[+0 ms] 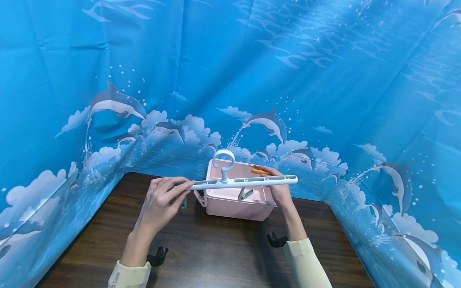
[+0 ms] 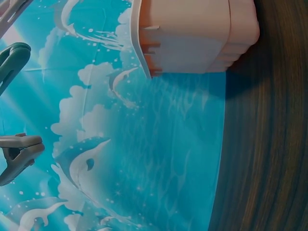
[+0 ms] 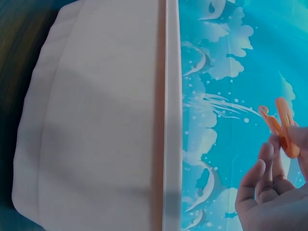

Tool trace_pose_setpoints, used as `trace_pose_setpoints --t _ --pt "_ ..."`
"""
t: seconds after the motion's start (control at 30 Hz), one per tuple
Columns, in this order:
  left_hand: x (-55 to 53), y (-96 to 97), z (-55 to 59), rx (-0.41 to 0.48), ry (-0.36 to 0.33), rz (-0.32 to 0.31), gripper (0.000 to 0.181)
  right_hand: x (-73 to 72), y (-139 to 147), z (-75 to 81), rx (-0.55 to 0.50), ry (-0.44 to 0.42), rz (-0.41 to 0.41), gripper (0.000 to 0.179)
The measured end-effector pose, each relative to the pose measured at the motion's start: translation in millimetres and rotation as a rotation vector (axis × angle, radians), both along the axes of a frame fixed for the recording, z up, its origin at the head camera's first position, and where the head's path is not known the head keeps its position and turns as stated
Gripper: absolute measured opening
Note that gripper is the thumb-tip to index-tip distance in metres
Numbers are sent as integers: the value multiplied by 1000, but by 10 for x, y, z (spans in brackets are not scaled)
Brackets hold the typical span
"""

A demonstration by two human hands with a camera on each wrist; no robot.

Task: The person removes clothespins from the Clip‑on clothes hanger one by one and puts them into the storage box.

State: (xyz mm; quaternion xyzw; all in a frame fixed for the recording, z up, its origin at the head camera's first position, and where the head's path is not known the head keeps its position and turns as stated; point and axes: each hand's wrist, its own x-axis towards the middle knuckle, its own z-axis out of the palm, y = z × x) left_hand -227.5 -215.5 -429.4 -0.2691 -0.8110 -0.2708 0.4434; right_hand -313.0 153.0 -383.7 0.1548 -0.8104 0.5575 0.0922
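Observation:
A pale blue-white hanger bar point(image 1: 259, 182) with a round hook is held near its left end by my left hand point(image 1: 158, 206). A grey clothespin point(image 1: 243, 195) hangs below the bar's middle. A teal clothespin point(image 1: 184, 203) shows beside the left fingers. In the left wrist view, a green-teal clothespin point(image 2: 13, 61) and a grey clothespin point(image 2: 21, 153) appear at the left edge. Behind the bar's right part, my right hand point(image 1: 279, 191) pinches an orange clothespin point(image 1: 260, 171). The right wrist view shows this orange clothespin point(image 3: 287, 129) between thumb and fingers of the right hand point(image 3: 274, 192).
A pink plastic basket point(image 1: 239, 211) with a side handle stands on the dark wooden table point(image 1: 216, 248), beneath and behind the hanger. A blue dolphin-print curtain point(image 1: 201, 80) surrounds the table's back and sides. Black straps point(image 1: 276, 240) sit at the wrists.

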Motion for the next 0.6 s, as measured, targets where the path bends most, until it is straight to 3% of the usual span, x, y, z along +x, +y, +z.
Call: trace_pose_setpoints --t 0.27,0.6 --pt "-8 -12 -11 7 7 -2 48 64 -52 88 61 -5 -2 41" --pt "-18 -15 -28 7 -10 2 49 -220 -20 -248 8 62 -2 39"
